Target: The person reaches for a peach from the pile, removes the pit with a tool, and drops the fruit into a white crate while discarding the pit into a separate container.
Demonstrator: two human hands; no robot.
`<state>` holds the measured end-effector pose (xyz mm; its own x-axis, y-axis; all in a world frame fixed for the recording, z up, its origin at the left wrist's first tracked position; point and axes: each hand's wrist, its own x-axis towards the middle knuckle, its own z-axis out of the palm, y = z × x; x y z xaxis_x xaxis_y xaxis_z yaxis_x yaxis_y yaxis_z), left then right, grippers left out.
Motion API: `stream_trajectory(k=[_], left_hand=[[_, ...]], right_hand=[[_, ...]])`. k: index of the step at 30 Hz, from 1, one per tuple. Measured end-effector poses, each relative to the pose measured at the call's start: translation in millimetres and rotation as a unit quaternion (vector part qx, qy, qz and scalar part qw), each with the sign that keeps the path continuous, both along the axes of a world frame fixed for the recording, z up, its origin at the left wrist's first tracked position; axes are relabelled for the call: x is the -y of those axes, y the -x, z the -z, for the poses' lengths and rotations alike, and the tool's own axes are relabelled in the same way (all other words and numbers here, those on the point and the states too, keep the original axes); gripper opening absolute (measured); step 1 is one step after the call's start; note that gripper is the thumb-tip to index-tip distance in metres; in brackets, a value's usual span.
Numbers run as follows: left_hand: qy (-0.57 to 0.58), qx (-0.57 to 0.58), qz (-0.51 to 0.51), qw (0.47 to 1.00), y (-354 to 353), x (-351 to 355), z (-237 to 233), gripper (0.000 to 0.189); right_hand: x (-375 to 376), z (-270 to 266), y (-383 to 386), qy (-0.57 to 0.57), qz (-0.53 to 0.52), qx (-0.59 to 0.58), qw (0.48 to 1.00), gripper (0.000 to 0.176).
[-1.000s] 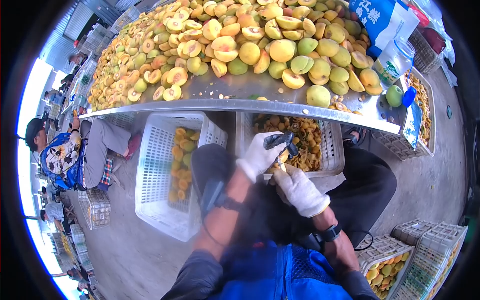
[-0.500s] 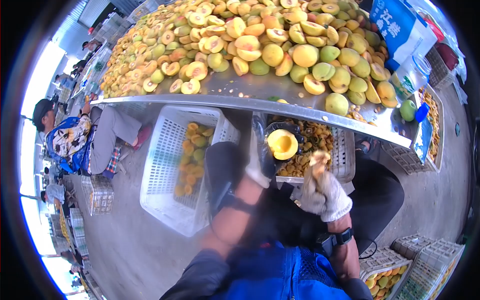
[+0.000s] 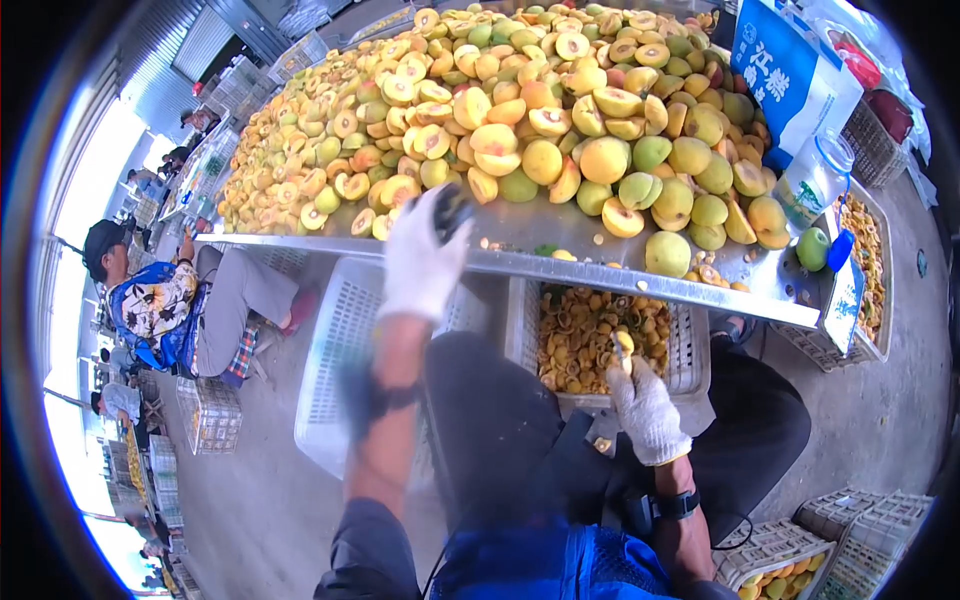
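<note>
My left hand (image 3: pixel 432 245), in a white glove with dark fingertips, is raised over the front edge of the metal table (image 3: pixel 520 235), close to the heap of halved yellow fruit (image 3: pixel 495 140). Its fingers are blurred, and what they hold, if anything, cannot be made out. Lower right, my right hand (image 3: pixel 645 412) wears a white knit glove. Its fingers are closed on a small tool (image 3: pixel 622 362) with a yellow piece of fruit at its tip. Just beyond it is a crate (image 3: pixel 690 345) full of small fruit scraps (image 3: pixel 585 345).
A white basket (image 3: pixel 325 370) stands left of my legs. A seated person (image 3: pixel 150 295) is at the far left. On the table's right are a blue and white bag (image 3: pixel 785 80) and a plastic jar (image 3: pixel 815 180). Crates (image 3: pixel 870 540) stand at the lower right.
My left hand has moved up and left from above the scrap crate to the table edge, and the hollowed fruit half is no longer visible in it. My right hand has shifted slightly down.
</note>
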<state>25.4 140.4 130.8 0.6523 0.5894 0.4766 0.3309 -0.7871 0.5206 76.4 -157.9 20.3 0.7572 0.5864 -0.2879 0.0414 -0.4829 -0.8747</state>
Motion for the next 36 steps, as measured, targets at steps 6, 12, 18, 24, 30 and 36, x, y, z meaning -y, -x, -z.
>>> stream_trajectory(k=[6,12,18,24,30,36], left_hand=[[-0.193,-0.278,0.124,0.933,-129.3,-20.0,25.5,0.069],[-0.120,-0.240,0.062,0.961,-123.2,-5.9,20.5,0.067],[0.440,0.220,0.238,0.838,-44.4,10.3,27.7,0.042],[0.690,0.284,0.215,0.630,16.2,96.3,51.3,0.055],[0.706,0.289,0.225,0.607,7.3,120.1,84.6,0.058],[0.667,0.308,0.241,0.635,-3.4,127.2,94.0,0.051]], right_hand=[[-0.1,8.7,0.4,0.068,0.000,0.071,0.995,0.041],[16.9,37.0,0.5,-0.074,0.014,0.207,0.975,0.016],[10.1,52.8,-9.8,0.095,-0.021,0.184,0.978,0.026],[-3.1,-1.1,-11.8,-0.019,0.050,-0.100,0.994,0.023],[-9.8,-50.6,19.0,-0.120,0.090,0.156,0.976,0.023],[-16.1,-32.3,12.0,-0.030,-0.095,0.258,0.961,0.024]])
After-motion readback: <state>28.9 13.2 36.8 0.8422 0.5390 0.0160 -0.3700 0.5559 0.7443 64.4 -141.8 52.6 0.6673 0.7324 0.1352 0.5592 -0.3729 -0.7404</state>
